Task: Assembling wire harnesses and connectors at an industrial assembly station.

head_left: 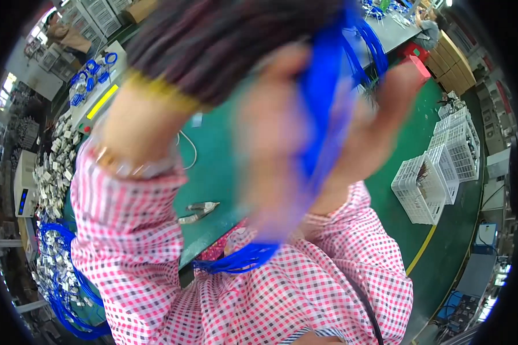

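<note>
Strong motion blur covers both of my hands. My left hand (224, 52), in a dark ribbed glove with a yellow cuff, is raised close in front of me. Its smeared fingers are around a bundle of blue cables (322, 86) that passes between my hands. The bundle hangs down to my lap, where its blue strands (242, 260) show more sharply. Against the right side of the bundle lies my right hand (362, 138), one finger stretching up to the right; its grip is too smeared to read. Below my left forearm, small cutters (200, 211) lie on the green table.
Many small pale connectors (54, 172) are heaped along the left, with coiled blue cables (60, 310) below them. White plastic baskets (423, 190) stand at the right. More blue cables (371, 46) hang at a grey table's edge. Two people are in the background.
</note>
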Action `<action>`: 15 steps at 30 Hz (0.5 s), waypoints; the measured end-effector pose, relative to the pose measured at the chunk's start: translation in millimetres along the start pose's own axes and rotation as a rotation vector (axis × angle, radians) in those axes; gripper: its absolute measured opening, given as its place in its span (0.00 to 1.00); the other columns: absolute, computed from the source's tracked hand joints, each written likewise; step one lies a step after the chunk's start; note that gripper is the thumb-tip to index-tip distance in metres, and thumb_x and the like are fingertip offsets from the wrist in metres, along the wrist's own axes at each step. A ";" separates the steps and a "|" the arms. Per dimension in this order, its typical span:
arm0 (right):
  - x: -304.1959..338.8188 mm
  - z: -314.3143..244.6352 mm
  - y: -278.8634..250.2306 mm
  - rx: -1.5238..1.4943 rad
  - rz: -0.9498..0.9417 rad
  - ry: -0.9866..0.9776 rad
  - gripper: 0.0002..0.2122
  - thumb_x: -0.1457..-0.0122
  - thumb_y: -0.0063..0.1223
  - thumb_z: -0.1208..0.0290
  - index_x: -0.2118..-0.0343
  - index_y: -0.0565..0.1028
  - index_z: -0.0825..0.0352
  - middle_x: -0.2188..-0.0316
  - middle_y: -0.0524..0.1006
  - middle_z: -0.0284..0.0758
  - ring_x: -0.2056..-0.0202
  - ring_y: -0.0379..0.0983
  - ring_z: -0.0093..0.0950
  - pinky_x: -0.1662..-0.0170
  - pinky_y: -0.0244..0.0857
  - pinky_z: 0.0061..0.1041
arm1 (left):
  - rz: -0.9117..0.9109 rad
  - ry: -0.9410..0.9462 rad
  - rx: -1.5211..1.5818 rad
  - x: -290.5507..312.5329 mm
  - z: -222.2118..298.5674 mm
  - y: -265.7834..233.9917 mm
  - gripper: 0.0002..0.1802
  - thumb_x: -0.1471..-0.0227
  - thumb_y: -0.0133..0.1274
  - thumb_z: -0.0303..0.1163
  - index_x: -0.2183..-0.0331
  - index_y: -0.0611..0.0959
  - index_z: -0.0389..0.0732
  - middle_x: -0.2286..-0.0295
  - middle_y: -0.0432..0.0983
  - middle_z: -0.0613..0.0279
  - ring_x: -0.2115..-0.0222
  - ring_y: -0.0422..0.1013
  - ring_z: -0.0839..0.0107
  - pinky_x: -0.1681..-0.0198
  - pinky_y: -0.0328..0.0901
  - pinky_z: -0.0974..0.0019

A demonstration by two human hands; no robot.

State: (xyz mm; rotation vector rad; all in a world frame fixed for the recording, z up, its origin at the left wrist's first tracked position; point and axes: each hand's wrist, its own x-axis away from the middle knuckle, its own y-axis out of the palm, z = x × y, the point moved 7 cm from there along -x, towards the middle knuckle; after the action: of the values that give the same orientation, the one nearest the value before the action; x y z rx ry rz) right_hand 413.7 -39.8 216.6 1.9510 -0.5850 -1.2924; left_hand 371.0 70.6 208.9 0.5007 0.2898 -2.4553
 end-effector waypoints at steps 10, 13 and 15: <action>33.3 -188.9 28.3 0.253 0.378 -0.102 0.13 0.34 0.28 0.71 0.78 0.51 0.61 0.81 0.56 0.30 0.86 0.55 0.17 0.85 0.56 0.16 | -0.373 0.005 -0.236 -75.5 -51.6 101.3 0.33 0.46 0.39 0.58 0.56 0.71 0.37 0.76 0.73 0.53 0.79 0.71 0.69 0.75 0.67 0.68; 66.0 -225.7 23.6 0.373 0.471 -0.106 0.12 0.34 0.28 0.70 0.70 0.60 0.74 0.77 0.65 0.34 0.80 0.63 0.14 0.79 0.59 0.12 | -0.499 0.030 -0.306 -72.0 -62.4 112.2 0.34 0.47 0.39 0.60 0.56 0.71 0.36 0.75 0.75 0.51 0.77 0.73 0.68 0.73 0.69 0.68; 75.7 -208.3 59.9 2.224 0.783 -0.511 0.16 0.35 0.30 0.72 0.54 0.62 0.83 0.68 0.72 0.41 0.74 0.67 0.13 0.72 0.60 0.08 | -0.721 -0.326 -0.510 -24.4 -78.2 93.3 0.31 0.44 0.36 0.57 0.54 0.71 0.40 0.70 0.74 0.54 0.74 0.72 0.70 0.73 0.68 0.67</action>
State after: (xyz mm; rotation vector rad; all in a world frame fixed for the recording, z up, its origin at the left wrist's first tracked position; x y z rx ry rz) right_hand 635.9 -66.2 268.4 1.7994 -3.5722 -0.1091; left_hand 467.9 34.5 140.1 -0.2805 1.0684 -2.9129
